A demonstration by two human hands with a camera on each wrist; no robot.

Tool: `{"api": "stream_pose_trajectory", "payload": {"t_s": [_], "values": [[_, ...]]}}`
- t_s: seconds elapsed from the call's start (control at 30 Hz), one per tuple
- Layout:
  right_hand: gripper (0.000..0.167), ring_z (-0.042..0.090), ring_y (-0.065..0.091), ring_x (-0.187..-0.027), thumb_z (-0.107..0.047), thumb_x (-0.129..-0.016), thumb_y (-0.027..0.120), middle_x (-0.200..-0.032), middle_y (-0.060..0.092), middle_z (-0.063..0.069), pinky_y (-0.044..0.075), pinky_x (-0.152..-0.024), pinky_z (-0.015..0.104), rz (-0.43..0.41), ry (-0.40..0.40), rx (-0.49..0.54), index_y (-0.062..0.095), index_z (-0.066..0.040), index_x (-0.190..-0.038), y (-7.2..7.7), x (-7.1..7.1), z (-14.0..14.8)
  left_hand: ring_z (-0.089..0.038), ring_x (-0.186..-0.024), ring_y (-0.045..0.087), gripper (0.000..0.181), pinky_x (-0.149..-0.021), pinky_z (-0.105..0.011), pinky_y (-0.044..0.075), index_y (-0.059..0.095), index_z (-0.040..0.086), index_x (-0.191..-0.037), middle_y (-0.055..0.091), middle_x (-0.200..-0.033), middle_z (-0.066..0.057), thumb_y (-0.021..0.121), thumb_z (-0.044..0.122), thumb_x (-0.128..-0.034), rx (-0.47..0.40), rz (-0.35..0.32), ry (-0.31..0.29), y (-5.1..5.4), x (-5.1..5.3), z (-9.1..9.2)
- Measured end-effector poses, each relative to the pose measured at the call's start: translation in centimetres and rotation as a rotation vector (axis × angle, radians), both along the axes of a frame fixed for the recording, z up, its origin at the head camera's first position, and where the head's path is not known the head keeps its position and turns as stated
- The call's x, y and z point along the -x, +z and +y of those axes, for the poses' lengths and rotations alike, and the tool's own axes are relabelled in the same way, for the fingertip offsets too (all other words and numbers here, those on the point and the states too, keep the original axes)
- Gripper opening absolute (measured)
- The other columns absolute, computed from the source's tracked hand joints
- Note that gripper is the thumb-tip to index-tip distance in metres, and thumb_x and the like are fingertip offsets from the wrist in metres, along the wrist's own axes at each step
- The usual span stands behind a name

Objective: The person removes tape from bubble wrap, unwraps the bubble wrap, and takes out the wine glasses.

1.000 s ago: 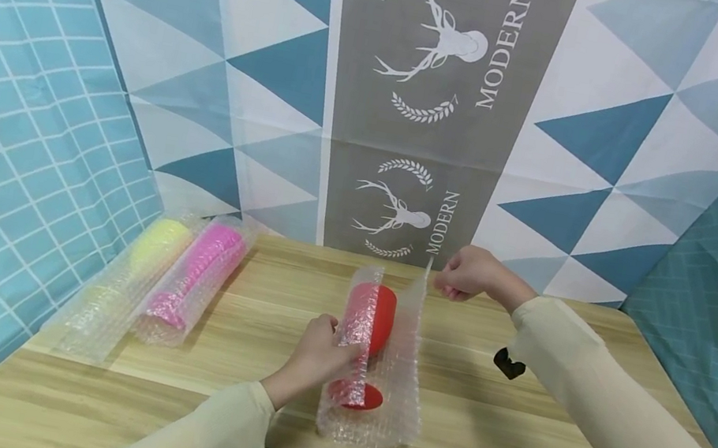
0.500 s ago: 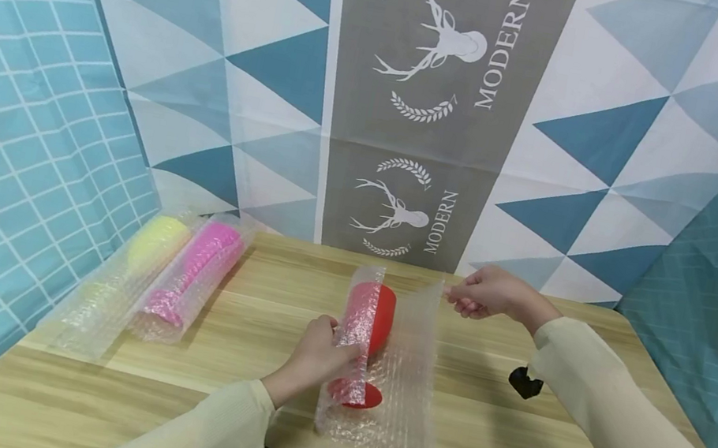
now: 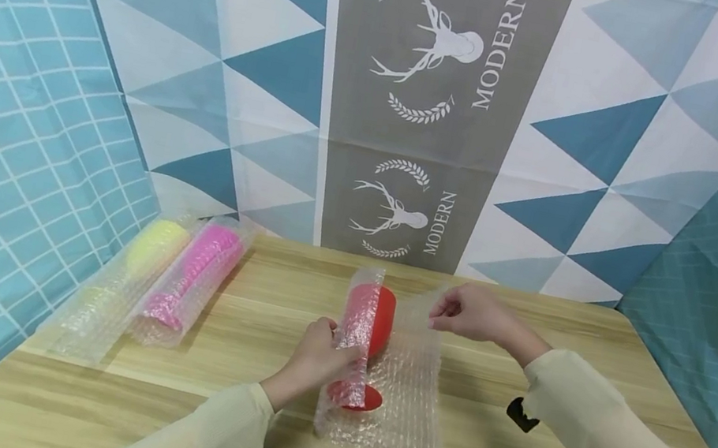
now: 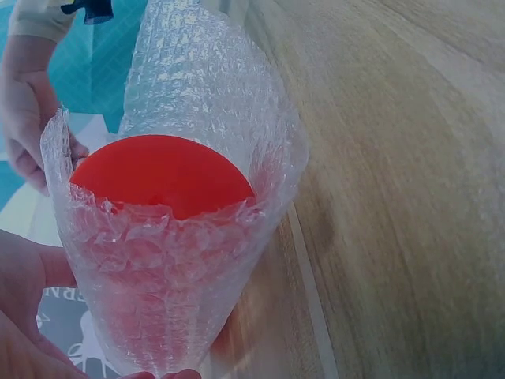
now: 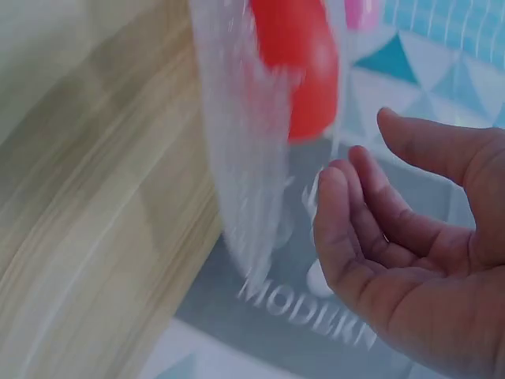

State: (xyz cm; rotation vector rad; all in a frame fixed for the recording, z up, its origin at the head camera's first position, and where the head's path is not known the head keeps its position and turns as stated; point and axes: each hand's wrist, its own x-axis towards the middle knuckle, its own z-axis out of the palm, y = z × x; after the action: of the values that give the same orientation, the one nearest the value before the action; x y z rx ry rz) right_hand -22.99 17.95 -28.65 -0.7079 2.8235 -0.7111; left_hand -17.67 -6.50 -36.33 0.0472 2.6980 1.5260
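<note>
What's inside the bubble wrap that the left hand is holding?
A red object, partly bare on its right side. Its left side shows only through the bubble wrap, with some of it behind the left hand; its underside is hidden.

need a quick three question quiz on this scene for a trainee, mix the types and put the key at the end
1. Which grip holds the red item through the wrap: left or right?
2. True or false: the wrap hides the red item completely.
3. Fill in, left to right in the head view: ____ item, pink item, red item.

Key:
1. Left grip.
2. False; part of the red item shows bare.
3. Yellow item.
</note>
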Motion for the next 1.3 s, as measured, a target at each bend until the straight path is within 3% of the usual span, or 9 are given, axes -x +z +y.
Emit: {"api": "stream_pose_trajectory", "payload": {"t_s": [0.07,0.33,0.53,0.73,0.97,1.3], "values": [[0.013,0.01,0.063,-0.075,-0.017,-0.084,0.071,-0.083,0.07,0.004,0.054,-0.069,0.025,0.041,0.053,-0.036,0.071,-0.005,-0.09,0.0,-0.7,-1.0,-0.032,-0.098,0.06,0.057,-0.087,-0.046,0.055,0.046,-0.015,-0.119,0.058,-0.11,-0.027,0.072,0.018,-0.079,0.002,-0.002,0.002,0.0,0.0,0.0],[0.016,0.013,0.066,-0.08,-0.014,-0.08,0.072,-0.086,0.072,0.006,0.056,-0.072,0.023,-0.043,0.14,-0.15,0.071,-0.002,-0.09,-0.4,-2.7,-4.5,-0.028,-0.093,0.06,0.056,-0.082,-0.041,0.057,0.045,-0.014,-0.119,0.058,-0.107,-0.024,0.071,0.018,-0.0799,-0.021,-0.031,0.0,0.0,0.0,0.0],[0.015,0.008,0.058,-0.069,-0.018,-0.074,0.076,-0.074,0.067,0.001,0.049,-0.062,0.02,-0.04,0.114,-0.246,0.07,-0.005,-0.078,-1.2,-2.9,-4.9,-0.029,-0.095,0.06,0.057,-0.084,-0.044,0.056,0.046,-0.014,-0.119,0.059,-0.107,-0.025,0.07,0.018,-0.0789,0.001,-0.018,0.007,0.1,-0.1,-0.1],[0.014,0.003,0.054,-0.061,-0.019,-0.07,0.077,-0.067,0.068,-0.001,0.046,-0.057,0.016,0.042,0.154,-0.287,0.071,-0.006,-0.07,-2.0,-2.5,-3.8,-0.03,-0.095,0.06,0.058,-0.085,-0.045,0.055,0.046,-0.015,-0.119,0.059,-0.107,-0.025,0.071,0.018,-0.0789,-0.004,-0.012,0.004,0.0,-0.1,-0.2],[0.009,0.003,0.052,-0.062,-0.012,-0.068,0.077,-0.067,0.065,-0.003,0.045,-0.057,0.016,0.017,0.116,-0.289,0.069,-0.008,-0.071,-3.3,-2.3,-2.2,-0.029,-0.094,0.061,0.058,-0.084,-0.043,0.056,0.045,-0.015,-0.12,0.059,-0.107,-0.025,0.071,0.019,-0.0798,-0.017,-0.019,-0.007,-0.2,0.0,-0.2],[0.029,0.004,0.05,-0.064,-0.007,-0.056,0.087,-0.07,0.061,-0.005,0.046,-0.059,0.017,-0.069,0.019,-0.26,0.065,-0.009,-0.075,-5.7,-2.0,-0.8,-0.032,-0.099,0.06,0.059,-0.087,-0.045,0.055,0.045,-0.013,-0.12,0.058,-0.112,-0.026,0.071,0.021,-0.0797,0.004,-0.029,-0.005,-0.2,0.0,-0.2]]}}
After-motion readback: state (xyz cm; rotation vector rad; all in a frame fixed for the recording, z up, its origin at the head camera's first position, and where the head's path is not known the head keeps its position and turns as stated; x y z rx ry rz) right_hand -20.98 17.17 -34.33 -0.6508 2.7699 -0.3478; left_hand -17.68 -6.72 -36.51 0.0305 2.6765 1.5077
